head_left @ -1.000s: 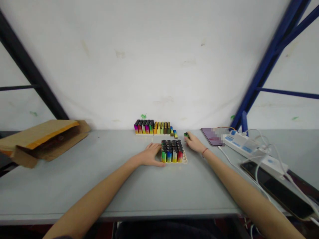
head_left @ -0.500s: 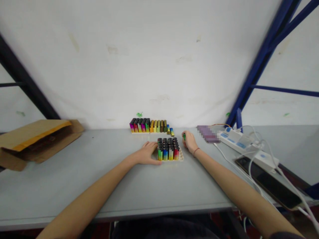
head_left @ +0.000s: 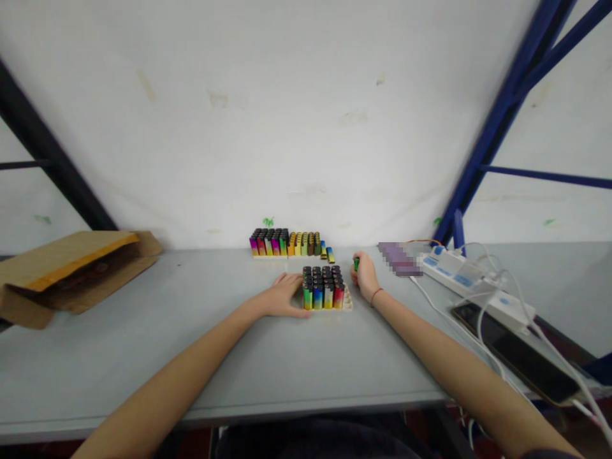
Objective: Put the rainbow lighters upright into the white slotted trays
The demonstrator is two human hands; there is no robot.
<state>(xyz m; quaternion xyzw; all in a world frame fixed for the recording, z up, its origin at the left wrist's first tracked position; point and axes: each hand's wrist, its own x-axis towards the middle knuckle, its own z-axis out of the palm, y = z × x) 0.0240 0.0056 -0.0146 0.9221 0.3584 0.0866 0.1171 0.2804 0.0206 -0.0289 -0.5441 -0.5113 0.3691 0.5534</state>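
Note:
A white tray (head_left: 348, 305) carries several upright lighters (head_left: 323, 290) with black tops and green, blue, yellow and red bodies. My left hand (head_left: 280, 296) spans the tray's left side, thumb at the front corner and fingers toward the back, holding it. Bare tray slots show along its right edge. Just right of the tray, my right hand (head_left: 366, 277) is closed around a green lighter (head_left: 356, 263), of which only a small part shows between the fingers.
Behind stand more black-topped lighters (head_left: 269, 242) and yellow-to-dark lighters (head_left: 304, 243) in white trays. Two blue-yellow lighters (head_left: 330, 254) lean beside them. At right are a power strip (head_left: 507, 303), a phone (head_left: 516, 350) and cables; a brown paper bag (head_left: 86, 261) lies at left.
My right hand has turned slightly and shifted a little right with the green lighter, which now shows more upright. My left hand stays on the tray.

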